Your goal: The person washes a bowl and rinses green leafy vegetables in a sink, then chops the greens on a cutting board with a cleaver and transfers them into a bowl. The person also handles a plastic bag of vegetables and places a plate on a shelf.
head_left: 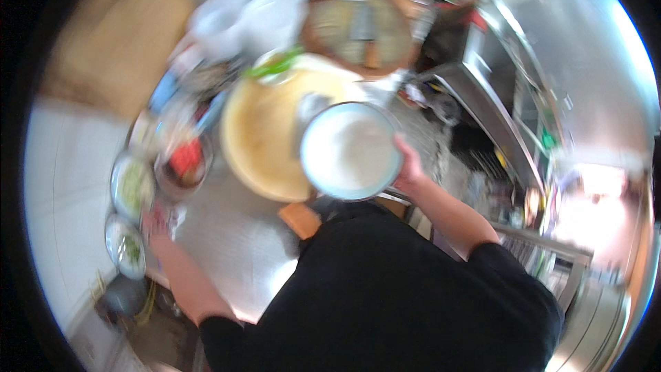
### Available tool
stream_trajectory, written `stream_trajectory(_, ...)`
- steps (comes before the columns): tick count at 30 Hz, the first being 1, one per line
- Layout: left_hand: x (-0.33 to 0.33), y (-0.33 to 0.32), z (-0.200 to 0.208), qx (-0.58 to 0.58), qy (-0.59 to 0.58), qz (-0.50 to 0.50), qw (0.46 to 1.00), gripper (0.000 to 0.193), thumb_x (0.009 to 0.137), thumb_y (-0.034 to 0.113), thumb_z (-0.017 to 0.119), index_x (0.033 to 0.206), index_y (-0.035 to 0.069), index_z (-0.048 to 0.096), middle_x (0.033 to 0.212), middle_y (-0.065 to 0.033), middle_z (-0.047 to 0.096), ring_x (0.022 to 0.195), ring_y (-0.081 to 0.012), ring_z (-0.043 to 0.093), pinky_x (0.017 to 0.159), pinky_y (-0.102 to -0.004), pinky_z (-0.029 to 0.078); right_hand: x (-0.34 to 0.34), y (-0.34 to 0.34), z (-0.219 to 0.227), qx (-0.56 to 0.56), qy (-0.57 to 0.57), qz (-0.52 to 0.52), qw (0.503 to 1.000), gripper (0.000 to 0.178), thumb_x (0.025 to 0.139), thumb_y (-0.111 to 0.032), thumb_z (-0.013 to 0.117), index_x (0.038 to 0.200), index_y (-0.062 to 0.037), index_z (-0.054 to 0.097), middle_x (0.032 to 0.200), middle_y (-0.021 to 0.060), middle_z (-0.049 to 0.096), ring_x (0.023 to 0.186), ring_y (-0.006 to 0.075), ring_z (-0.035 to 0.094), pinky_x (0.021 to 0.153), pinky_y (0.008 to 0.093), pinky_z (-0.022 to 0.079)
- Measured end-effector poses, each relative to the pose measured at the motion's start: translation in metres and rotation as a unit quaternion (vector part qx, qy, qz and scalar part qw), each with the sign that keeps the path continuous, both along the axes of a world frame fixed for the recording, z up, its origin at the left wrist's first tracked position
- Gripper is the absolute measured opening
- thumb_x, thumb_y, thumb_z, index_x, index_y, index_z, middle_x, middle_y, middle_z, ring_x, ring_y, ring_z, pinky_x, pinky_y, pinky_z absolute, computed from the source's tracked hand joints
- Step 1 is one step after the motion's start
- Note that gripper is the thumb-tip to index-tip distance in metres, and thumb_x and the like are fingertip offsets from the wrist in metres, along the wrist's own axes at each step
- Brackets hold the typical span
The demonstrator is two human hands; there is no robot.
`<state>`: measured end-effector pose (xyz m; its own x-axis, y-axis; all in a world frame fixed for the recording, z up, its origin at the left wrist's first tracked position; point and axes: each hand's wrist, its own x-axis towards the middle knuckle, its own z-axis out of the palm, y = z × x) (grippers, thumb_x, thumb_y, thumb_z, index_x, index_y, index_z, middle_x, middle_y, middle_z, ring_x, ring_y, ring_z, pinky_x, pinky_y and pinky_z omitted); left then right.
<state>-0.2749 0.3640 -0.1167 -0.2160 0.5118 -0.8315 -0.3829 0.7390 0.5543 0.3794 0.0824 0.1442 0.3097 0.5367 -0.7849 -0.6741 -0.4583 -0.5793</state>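
My right hand [410,167] grips the side of a round white bowl [351,151] with a pale blue rim, held in front of my body. Its inside looks plain white, with a greyish patch. My left hand [158,222] reaches to the left edge of the steel counter [234,248], close to the bowls there. Motion smears its fingers, and something pale and shiny lies beside them. Nearest to it are a bowl of pale green pieces [133,189], a smaller bowl with green bits [129,251], and a container with something red [184,158].
Behind the held bowl sits a large yellowish round board or basin [265,134], partly covered. Farther off, a cleaver [363,24] rests on a round chopping block [330,21]. White bags [248,7] fill the far left. A metal rack [475,89] stands right.
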Motion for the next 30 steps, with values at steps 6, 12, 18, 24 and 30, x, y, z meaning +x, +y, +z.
stream_trajectory(6,0.086,-0.09,0.105,0.133,0.248,0.039,0.959,0.037,0.093,0.026,0.065,0.127,0.011,0.065,0.083,-0.0029,0.059,0.062,-0.0103,0.051,0.056,-0.0239,0.04,0.083,-0.024,-0.064,0.176,0.129,-0.052,0.974,0.077,0.1,-0.058,0.048,0.155,-0.0044,0.037,0.154,0.0221,0.045,0.14,0.0384,0.047,0.117,0.051,0.038)
stream_trajectory(12,0.466,-0.168,0.221,0.378,0.215,-0.34,0.834,0.052,0.097,0.015,0.055,0.148,0.006,0.046,0.121,-0.0188,0.067,0.091,-0.0214,0.068,0.07,-0.0295,0.055,0.227,-0.015,-0.073,0.249,0.18,-0.036,0.951,0.078,0.098,-0.061,0.051,0.152,-0.0058,0.043,0.155,0.0177,0.047,0.14,0.0353,0.048,0.114,0.0484,0.04)
stream_trajectory(18,0.772,-0.21,0.258,0.296,-0.079,-0.46,0.833,0.059,0.103,0.018,0.053,0.155,0.004,0.028,0.13,-0.0219,0.061,0.097,-0.0258,0.071,0.071,-0.0319,0.061,0.382,-0.029,-0.022,0.278,0.17,-0.039,0.945,0.08,0.097,-0.064,0.052,0.151,-0.0054,0.044,0.151,0.0183,0.05,0.139,0.0327,0.05,0.113,0.0476,0.042)
stream_trajectory(24,0.98,-0.177,0.242,0.297,-0.126,-0.561,0.763,0.052,0.102,0.011,0.048,0.15,0.004,0.03,0.129,-0.0197,0.059,0.097,-0.0258,0.071,0.069,-0.0361,0.064,0.521,-0.051,-0.04,0.31,0.147,-0.176,0.923,0.083,0.096,-0.066,0.052,0.151,-0.0042,0.044,0.151,0.0181,0.051,0.137,0.0327,0.05,0.115,0.046,0.039)
stream_trajectory(30,1.158,-0.172,0.19,0.209,-0.164,-0.64,0.721,0.034,0.101,0.004,0.044,0.135,0.003,0.045,0.115,-0.0156,0.066,0.088,-0.0242,0.073,0.067,-0.0344,0.064,0.669,-0.109,-0.045,0.2,0.034,-0.223,0.953,0.072,0.1,-0.054,0.057,0.148,-0.0016,0.048,0.147,0.0166,0.055,0.134,0.0289,0.053,0.115,0.0423,0.038)
